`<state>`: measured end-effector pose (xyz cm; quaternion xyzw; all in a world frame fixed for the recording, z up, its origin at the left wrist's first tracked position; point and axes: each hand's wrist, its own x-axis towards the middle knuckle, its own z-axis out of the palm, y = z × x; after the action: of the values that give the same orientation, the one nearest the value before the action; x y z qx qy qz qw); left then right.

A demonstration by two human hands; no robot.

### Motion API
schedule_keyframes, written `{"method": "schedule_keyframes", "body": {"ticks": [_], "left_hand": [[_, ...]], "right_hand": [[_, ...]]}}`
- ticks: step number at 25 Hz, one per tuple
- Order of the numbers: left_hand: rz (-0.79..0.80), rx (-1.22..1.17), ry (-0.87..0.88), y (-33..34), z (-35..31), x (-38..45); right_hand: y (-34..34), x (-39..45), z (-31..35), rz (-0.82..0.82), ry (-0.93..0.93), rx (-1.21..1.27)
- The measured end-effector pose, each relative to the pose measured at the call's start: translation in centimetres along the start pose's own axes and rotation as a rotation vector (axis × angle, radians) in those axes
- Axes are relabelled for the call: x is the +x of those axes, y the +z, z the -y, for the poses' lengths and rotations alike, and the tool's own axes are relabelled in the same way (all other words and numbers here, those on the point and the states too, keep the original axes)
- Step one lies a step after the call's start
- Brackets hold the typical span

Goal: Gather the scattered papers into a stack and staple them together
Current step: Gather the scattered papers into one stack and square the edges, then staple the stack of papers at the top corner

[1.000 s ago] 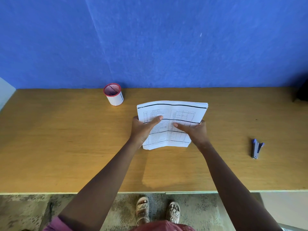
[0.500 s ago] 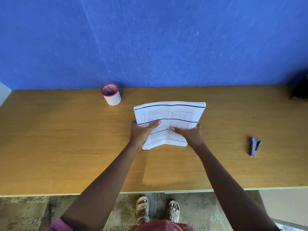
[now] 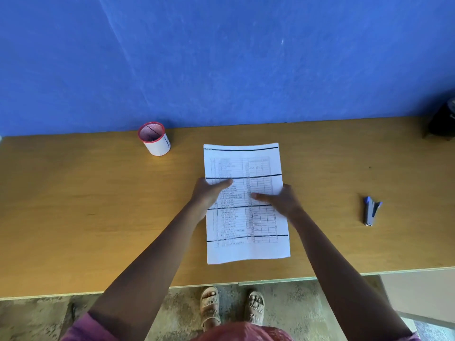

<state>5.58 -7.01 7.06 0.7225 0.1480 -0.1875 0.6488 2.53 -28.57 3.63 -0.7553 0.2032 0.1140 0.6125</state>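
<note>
Papers: a stack of white printed sheets (image 3: 246,217), rectangular and covered with a fine table of small text crossed by a few bold black lines, lies flat near the middle of a smooth, honey-coloured wooden surface (image 3: 86,205). Its long side runs away from the viewer, and its near edge sits close to the front lip of the surface. The edges of the sheets look squared together; how many there are cannot be told.

Both bare arms reach forward from the bottom of the view. The left hand (image 3: 209,195) rests on the left edge of the stack, palm down, fingers closed together and thumb stretched across the page. The right hand (image 3: 283,199) lies on the right edge, also flattened, with the thumb pointing inward toward the other. Neither hand grips anything; both press loosely against the paper, spread flat rather than curled.

Well apart to the right lies a small blue and grey metal stapler (image 3: 371,210), lying lengthwise with its jaws parted in a narrow V. Toward the back left stands a small round white mesh cup with a red rim (image 3: 155,139), near a matte blue wall (image 3: 221,57) with a slightly mottled texture.
</note>
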Motion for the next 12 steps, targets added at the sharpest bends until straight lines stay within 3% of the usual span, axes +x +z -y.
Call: {"method": "schedule_keyframes", "body": {"ticks": [6,12], "left_hand": [[-0.051,0.059,-0.184,2.1,3.8,0.8],[-0.047,0.099,-0.169,3.0,5.6,2.5]], "right_hand": [[-0.2,1.1,-4.7,-0.042,0.09,-0.153],[-2.8,1.9,-8.7,-0.302,0.143,-0.166]]}}
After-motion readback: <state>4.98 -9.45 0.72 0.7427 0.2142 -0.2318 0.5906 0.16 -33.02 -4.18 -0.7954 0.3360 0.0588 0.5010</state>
